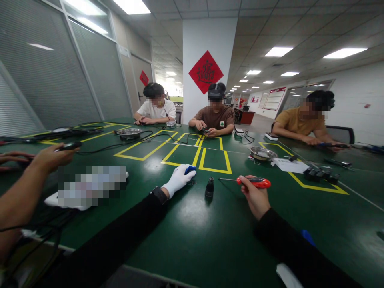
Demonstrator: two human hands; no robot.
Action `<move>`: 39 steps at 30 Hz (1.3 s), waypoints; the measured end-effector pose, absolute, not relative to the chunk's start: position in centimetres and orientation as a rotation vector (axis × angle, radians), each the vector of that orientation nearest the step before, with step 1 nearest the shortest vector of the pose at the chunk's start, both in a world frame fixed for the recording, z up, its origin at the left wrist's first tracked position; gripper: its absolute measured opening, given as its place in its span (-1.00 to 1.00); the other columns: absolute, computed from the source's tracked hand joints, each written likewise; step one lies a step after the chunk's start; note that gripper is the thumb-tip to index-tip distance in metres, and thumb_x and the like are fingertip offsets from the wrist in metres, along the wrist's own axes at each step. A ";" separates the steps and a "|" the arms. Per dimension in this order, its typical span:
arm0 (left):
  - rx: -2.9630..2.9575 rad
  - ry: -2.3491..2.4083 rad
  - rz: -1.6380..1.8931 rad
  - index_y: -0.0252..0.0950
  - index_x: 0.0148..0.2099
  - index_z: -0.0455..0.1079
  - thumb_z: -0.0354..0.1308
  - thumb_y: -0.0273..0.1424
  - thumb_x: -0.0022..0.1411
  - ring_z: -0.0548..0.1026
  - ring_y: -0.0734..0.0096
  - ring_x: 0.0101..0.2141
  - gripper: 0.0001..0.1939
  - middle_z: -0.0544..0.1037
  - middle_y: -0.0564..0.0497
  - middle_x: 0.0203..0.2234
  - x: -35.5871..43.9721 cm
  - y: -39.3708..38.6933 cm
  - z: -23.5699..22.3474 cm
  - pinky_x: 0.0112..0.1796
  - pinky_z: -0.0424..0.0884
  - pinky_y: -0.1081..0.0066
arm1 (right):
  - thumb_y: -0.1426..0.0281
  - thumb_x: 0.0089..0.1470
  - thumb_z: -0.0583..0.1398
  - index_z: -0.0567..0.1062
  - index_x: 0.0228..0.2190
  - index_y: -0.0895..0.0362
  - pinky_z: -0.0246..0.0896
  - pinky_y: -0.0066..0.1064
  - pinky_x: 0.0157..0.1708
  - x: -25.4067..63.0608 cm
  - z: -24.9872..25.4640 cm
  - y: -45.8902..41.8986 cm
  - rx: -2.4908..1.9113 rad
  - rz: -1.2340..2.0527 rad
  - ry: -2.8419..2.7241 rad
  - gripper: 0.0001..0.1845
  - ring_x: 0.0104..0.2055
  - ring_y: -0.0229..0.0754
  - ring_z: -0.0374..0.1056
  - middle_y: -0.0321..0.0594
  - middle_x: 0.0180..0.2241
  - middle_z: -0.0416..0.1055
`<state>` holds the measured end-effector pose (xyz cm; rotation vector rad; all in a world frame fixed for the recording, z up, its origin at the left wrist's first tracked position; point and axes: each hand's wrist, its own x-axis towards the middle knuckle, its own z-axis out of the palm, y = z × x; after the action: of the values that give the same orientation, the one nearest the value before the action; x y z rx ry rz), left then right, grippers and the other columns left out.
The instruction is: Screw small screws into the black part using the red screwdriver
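Observation:
My left hand (177, 181), in a white glove, rests on the green table with its fingers closed around a small blue object (190, 170) whose kind I cannot make out. Tiny dark bits (192, 183), perhaps screws, lie beside those fingertips. A red and black screwdriver (260, 183) is gripped in my bare right hand (253, 195), its thin shaft pointing left. Between both hands a black, bottle-shaped part (209, 188) stands upright on the table. The screwdriver's tip is close to its right side and looks apart from it.
Yellow tape rectangles (216, 170) mark the table (192, 248). A metal bowl (263, 153), a paper sheet (290, 165) and black parts (321, 174) lie to the right. Leftward are a white device (90, 190), cables and a neighbour's arm (21, 196). Several people sit around the table.

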<state>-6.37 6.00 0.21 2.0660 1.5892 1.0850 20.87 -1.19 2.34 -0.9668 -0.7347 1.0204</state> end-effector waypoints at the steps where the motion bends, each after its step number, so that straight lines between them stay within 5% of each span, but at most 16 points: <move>1: 2.141 1.578 1.056 -0.29 -0.05 0.44 0.10 -0.19 0.16 0.43 0.19 -0.11 -0.62 0.51 -0.09 -0.17 -6.4 6.1 0.0 0.00 0.30 0.23 | 0.42 -0.34 0.44 0.42 -0.40 0.15 0.25 -0.63 -0.58 20.8 2.4 -1.2 -0.946 1.057 -0.722 -0.60 -0.58 -0.40 0.31 -0.37 -0.58 0.45; 8: 2.319 1.633 0.913 -0.25 0.00 0.43 0.14 -0.08 0.09 0.41 0.15 -0.09 -0.50 0.48 -0.10 -0.13 -6.4 6.7 -0.8 -0.03 0.32 0.24 | 0.38 -0.15 0.37 0.44 -0.29 0.18 0.40 -0.48 -0.39 19.7 2.6 -1.8 -0.918 1.365 -0.758 -0.66 -0.39 -0.22 0.48 -0.14 -0.40 0.56; 27: 2.321 1.557 0.867 -0.21 0.08 0.37 0.15 -0.12 0.08 0.38 0.13 -0.01 -0.47 0.45 -0.08 -0.03 -6.7 6.8 -0.3 0.05 0.27 0.22 | 0.44 -0.03 0.28 0.45 -0.33 0.19 0.39 -0.50 -0.42 19.6 2.4 -1.8 -0.867 1.442 -0.623 -0.83 -0.43 -0.26 0.46 -0.15 -0.39 0.55; 34: 2.361 1.416 0.891 -0.16 0.17 0.29 -0.06 -0.20 0.26 0.32 0.22 0.07 -0.54 0.40 -0.02 0.06 -6.6 5.9 1.0 0.14 0.17 0.21 | 0.45 -0.03 0.26 0.45 -0.38 0.18 0.38 -0.50 -0.47 20.3 2.4 -1.4 -0.844 1.422 -0.515 -0.89 -0.49 -0.27 0.44 -0.19 -0.46 0.53; 39: 2.200 1.386 0.986 -0.22 -0.01 0.47 -0.25 -0.21 0.35 0.23 0.26 0.14 -0.51 0.37 -0.01 0.09 -5.6 5.5 1.5 0.20 0.06 0.23 | 0.43 -0.02 0.27 0.45 -0.36 0.18 0.38 -0.50 -0.45 20.3 3.0 -1.6 -0.834 1.445 -0.494 -0.87 -0.47 -0.27 0.43 -0.19 -0.43 0.53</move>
<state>-5.64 5.51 1.51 2.2003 1.3864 0.9860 20.30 -1.55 3.04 -0.8344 -0.4936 1.4449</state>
